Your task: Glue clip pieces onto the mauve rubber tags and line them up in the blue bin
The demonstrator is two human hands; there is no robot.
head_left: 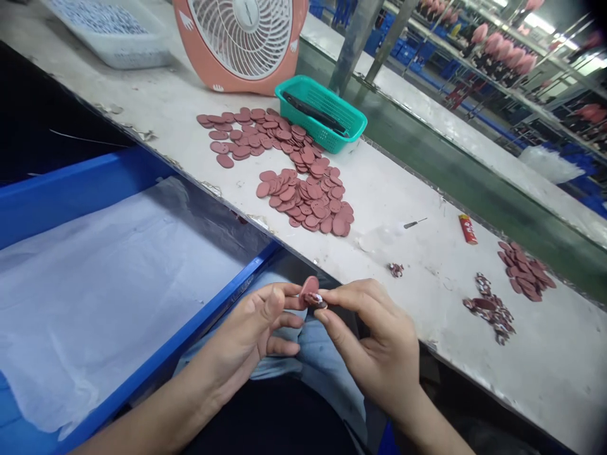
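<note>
My left hand [256, 325] and my right hand [374, 344] meet over my lap, just below the table's front edge. Between their fingertips they pinch a small pink oval disc [309, 287] with a dark patterned piece [317, 301] against it. The left thumb and forefinger grip the disc. The right thumb and forefinger press the patterned piece. A large heap of the same pink oval discs [303, 193] lies on the worn white table [403, 189] ahead of my hands.
A teal basket [327, 110] with dark tools and a pink fan [241, 41] stand at the back. A blue bin lined with white sheet [95, 272] is at my left. Patterned pieces [490, 309], more discs [524, 275], a red tube [468, 229] and a small tool [415, 223] lie right.
</note>
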